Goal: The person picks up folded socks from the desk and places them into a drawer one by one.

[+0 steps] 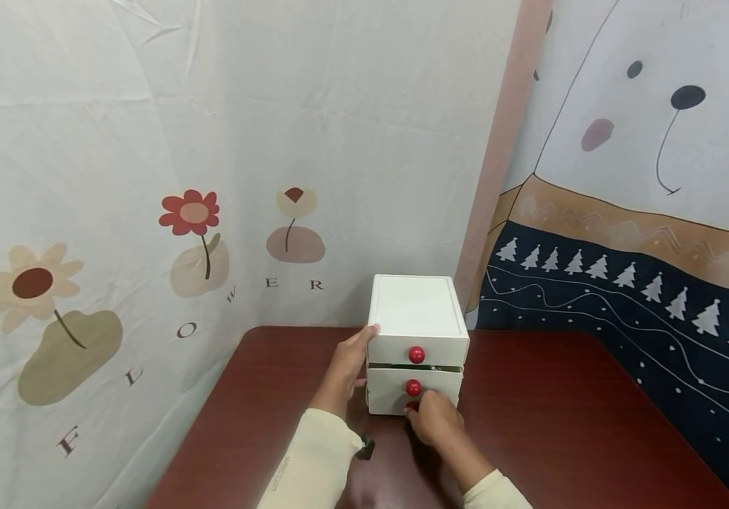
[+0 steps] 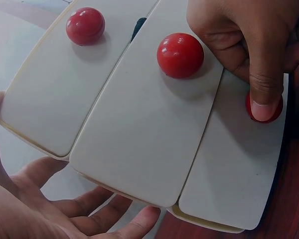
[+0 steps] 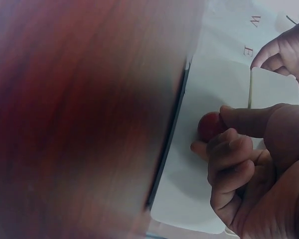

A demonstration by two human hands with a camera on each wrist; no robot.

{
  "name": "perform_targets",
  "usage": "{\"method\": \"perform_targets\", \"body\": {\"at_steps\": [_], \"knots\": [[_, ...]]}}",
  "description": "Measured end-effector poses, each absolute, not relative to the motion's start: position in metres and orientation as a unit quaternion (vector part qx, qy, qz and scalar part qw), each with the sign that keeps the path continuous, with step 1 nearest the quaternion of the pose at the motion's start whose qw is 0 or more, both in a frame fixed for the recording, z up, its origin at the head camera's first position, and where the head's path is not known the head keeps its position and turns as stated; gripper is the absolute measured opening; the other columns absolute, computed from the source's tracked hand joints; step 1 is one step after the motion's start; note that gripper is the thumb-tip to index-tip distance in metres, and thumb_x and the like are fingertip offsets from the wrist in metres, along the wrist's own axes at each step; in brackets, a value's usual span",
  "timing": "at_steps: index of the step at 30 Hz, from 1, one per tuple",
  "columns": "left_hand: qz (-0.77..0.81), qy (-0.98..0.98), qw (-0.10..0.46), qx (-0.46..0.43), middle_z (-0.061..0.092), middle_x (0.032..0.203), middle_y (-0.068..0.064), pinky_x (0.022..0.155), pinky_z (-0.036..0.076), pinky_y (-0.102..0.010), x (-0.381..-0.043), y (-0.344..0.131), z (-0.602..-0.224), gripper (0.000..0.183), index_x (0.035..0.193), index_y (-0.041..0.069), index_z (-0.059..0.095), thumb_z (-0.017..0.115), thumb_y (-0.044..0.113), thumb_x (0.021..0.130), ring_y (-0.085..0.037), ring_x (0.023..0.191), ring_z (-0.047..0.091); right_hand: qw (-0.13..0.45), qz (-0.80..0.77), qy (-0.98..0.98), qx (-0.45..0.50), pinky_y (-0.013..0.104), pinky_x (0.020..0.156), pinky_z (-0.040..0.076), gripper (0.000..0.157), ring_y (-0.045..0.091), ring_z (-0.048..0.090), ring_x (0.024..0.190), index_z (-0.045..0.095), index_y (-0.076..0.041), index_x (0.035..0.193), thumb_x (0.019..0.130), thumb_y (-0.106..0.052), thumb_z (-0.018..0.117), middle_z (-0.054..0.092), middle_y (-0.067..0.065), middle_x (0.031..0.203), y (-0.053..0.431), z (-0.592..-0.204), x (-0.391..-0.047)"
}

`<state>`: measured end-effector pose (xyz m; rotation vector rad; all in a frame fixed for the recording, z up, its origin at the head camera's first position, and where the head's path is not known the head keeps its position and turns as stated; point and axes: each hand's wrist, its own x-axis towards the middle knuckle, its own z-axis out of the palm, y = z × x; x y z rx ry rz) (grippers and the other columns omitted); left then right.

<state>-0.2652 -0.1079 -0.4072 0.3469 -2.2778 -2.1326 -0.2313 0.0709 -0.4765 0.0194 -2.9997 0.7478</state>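
A small white cabinet (image 1: 416, 305) with three stacked drawers stands on the table, a round red knob on each front. My left hand (image 1: 346, 364) rests against its left side, thumb at the top edge and fingers spread along the side. Low at the front, my right hand (image 1: 438, 420) pinches the bottom knob (image 3: 208, 126) between thumb and fingers. The bottom drawer (image 2: 229, 174) sits under the middle drawer (image 2: 134, 124), whose front juts out slightly. In the gap below the top drawer (image 2: 50, 84), a bit of something dark green (image 2: 138, 28) shows.
The dark red wooden table (image 1: 549, 410) extends to both sides of the cabinet. Behind it hangs a pale cloth (image 1: 351, 141) printed with flowers and letters. A cloth with a bear and trees (image 1: 625, 276) hangs at the right.
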Motion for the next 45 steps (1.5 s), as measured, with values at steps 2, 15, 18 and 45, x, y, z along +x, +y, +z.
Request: {"method": "perform_targets", "body": {"at_steps": [2,15,18,45], "knots": [[-0.68,-0.725,0.001,0.11,0.056,0.163,-0.018,0.106,0.053,-0.071,-0.265,-0.108,-0.407,0.077,0.154,0.02,0.064,0.065,0.07,0.096,-0.04,0.149,0.052,0.023,0.241,-0.97,0.011,0.053,0.069,0.058,0.032,0.027,0.065,0.081,0.073,-0.002,0.092,0.094,-0.032,0.085,0.072,0.014,0.095,0.072,-0.475,-0.232],[-0.677,-0.728,-0.009,0.106,0.052,0.167,-0.017,0.108,0.051,-0.074,-0.27,-0.112,-0.408,0.075,0.154,0.02,0.064,0.066,0.067,0.096,-0.04,0.154,0.047,0.009,0.228,-0.973,0.033,0.051,0.067,0.058,0.032,0.026,0.064,0.08,0.072,-0.001,0.091,0.092,-0.03,0.087,0.072,0.016,0.094,0.074,-0.47,-0.238],[-0.676,-0.729,-0.008,0.106,0.053,0.166,-0.016,0.107,0.052,-0.073,-0.27,-0.112,-0.408,0.074,0.152,0.02,0.066,0.065,0.068,0.096,-0.039,0.152,0.049,0.005,0.229,-0.973,0.032,0.051,0.067,0.058,0.033,0.027,0.064,0.08,0.072,0.0,0.092,0.092,-0.03,0.087,0.072,0.017,0.095,0.074,-0.469,-0.238],[-0.682,-0.723,-0.006,0.107,0.053,0.165,-0.018,0.108,0.05,-0.074,-0.272,-0.111,-0.412,0.081,0.157,0.023,0.061,0.065,0.074,0.094,-0.042,0.151,0.049,0.016,0.254,-0.967,0.027,0.045,0.062,0.052,0.033,0.023,0.062,0.069,0.071,-0.009,0.078,0.093,-0.034,0.086,0.064,0.007,0.077,0.087,-0.469,-0.231]]}}
